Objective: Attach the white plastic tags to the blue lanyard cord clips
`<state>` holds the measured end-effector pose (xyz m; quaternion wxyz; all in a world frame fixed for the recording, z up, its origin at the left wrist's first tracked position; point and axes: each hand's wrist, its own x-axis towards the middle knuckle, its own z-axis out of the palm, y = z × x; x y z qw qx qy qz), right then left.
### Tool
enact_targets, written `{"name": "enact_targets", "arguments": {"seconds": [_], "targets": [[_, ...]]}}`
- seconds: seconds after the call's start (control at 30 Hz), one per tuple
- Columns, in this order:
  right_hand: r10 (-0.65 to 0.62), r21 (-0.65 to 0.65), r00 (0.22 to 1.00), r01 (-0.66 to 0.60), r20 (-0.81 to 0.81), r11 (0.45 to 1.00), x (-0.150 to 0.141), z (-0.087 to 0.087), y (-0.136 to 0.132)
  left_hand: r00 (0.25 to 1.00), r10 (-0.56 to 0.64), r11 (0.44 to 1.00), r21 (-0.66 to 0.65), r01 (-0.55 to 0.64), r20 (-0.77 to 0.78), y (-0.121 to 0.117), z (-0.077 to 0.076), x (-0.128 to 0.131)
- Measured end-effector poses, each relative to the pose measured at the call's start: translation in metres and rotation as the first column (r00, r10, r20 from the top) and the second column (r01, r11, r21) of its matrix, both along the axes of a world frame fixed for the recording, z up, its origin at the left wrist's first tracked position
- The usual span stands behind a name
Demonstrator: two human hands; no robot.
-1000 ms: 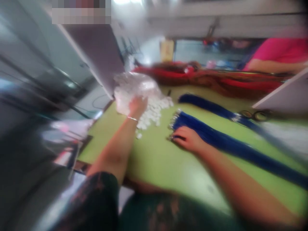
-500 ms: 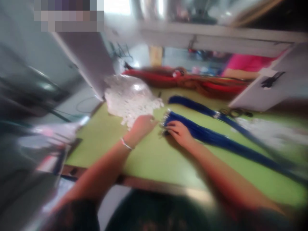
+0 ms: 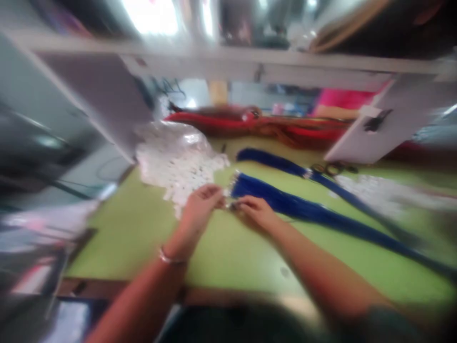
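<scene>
My left hand is pinched closed beside a heap of small white plastic pieces. Blur hides what its fingertips hold. Facing it, my right hand has thumb and fingers closed on the dark end of a thin wire, which is smeared. The fingertips of both hands nearly meet. Just behind my right hand lies a bundle of blue wires with pale tips at its left end. Farther back is a second blue bundle, banded near its middle.
A clear plastic bag lies over the heap on the green tabletop. Red and brown wire bundles run along the back. More white pieces and dark rings lie at right. Shelf panels flank the table; a person's pink sleeve shows beyond.
The view has shifted, showing more of the shelf. My right hand has come off the blue bundle's end toward me, and both hands have drawn together at the fingertips.
</scene>
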<state>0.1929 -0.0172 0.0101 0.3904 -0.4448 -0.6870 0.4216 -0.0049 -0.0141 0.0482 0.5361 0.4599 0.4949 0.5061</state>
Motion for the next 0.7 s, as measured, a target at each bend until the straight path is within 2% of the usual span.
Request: {"name": "enact_targets", "arguments": {"seconds": [0.1,0.2,0.3,0.4,0.47,0.53,0.7], "targets": [[0.044,0.009,0.999,-0.044,0.010,0.999,0.005,-0.001,0.004,0.956,-0.003,0.995,-0.092,0.031,0.292,-0.016,0.001,0.017],[0.047,0.038,0.997,-0.049,0.054,0.998,0.005,-0.004,0.006,0.922,-0.018,0.974,-0.203,0.104,0.386,-0.027,-0.006,0.023],[-0.019,0.047,0.998,0.016,0.052,0.999,0.001,-0.006,0.006,0.920,-0.062,0.956,-0.243,0.167,0.387,-0.032,-0.017,0.020],[-0.130,-0.005,0.991,0.129,-0.017,0.992,-0.002,-0.004,0.005,0.948,-0.144,0.931,-0.285,0.228,0.285,-0.029,-0.032,0.017],[-0.191,-0.088,0.977,0.183,-0.090,0.979,-0.002,0.001,0.004,0.969,-0.160,0.931,-0.296,0.212,0.189,-0.020,-0.041,0.020],[-0.224,-0.151,0.964,0.202,-0.145,0.968,-0.001,0.006,0.002,0.980,-0.126,0.946,-0.277,0.166,0.156,-0.005,-0.047,0.025],[-0.257,-0.141,0.955,0.236,-0.152,0.961,-0.005,0.005,0.001,0.980,-0.074,0.965,-0.234,0.118,0.187,0.032,-0.049,0.035]]}}
